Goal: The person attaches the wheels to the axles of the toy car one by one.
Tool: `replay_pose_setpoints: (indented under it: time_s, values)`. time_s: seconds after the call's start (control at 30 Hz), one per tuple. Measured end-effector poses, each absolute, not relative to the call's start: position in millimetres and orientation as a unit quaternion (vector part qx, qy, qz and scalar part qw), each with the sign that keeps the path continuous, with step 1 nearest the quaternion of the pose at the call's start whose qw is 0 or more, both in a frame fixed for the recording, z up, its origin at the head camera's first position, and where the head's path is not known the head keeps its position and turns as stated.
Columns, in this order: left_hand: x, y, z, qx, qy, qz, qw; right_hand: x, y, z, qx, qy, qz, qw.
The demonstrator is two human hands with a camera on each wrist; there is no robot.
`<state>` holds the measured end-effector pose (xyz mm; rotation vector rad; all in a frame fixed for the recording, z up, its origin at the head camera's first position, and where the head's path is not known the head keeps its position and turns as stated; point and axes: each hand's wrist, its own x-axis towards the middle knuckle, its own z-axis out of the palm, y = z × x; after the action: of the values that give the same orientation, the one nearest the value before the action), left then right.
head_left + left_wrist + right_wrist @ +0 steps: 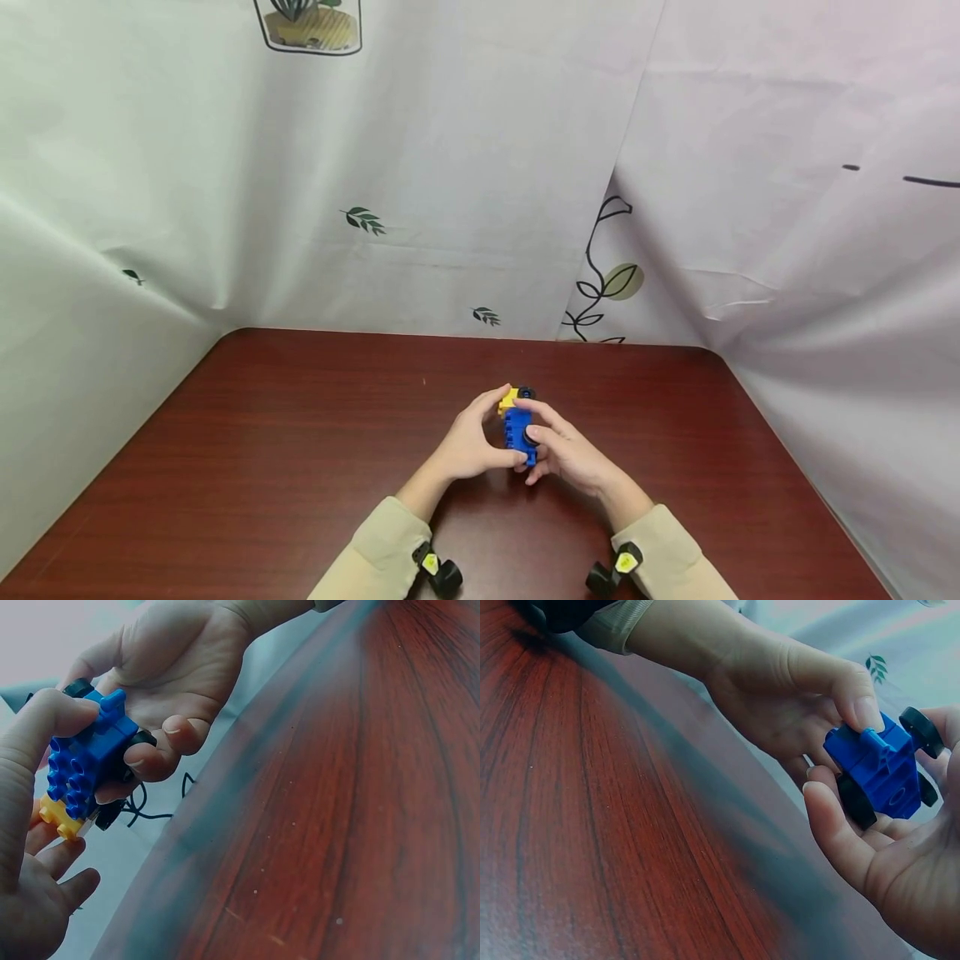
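A toy car of building bricks point(517, 429) is held between both hands over the table. Its blue body point(97, 750) has rows of studs, and a yellow brick point(60, 817) sits at one end. Black wheels point(857, 801) stand out along its sides, and a small blue hitch-like piece point(876, 746) juts from the other end. My left hand point(468, 442) grips the car lengthwise, its thumb pressing the blue end and its fingers at the yellow end. On the wheel side, my right hand point(573, 458) holds the car with bent fingers around the wheels.
The dark red wooden table point(300, 433) has rounded far corners. White cloth point(480, 150) printed with leaves hangs behind it and along both sides. Each forearm wears a black wrist camera point(447, 577) over a beige sleeve point(382, 550).
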<state>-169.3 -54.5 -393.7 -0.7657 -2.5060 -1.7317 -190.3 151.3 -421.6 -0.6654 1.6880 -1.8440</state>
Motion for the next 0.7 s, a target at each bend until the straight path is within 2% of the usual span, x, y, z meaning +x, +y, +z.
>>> replay_pose_setpoints:
  time_s: [0.33,0.7]
  values:
    - [-170.5,-53.6,-394.2,-0.241,-0.799,-0.551,0.000,-189.1,148.8,-420.4,-0.250,0.624,-0.692,0.264]
    - [-190.9,-53.1,-429.1,-0.233,-0.805,-0.545,0.013,-189.2,145.6,-425.4,-0.261,0.637,-0.693,0.214]
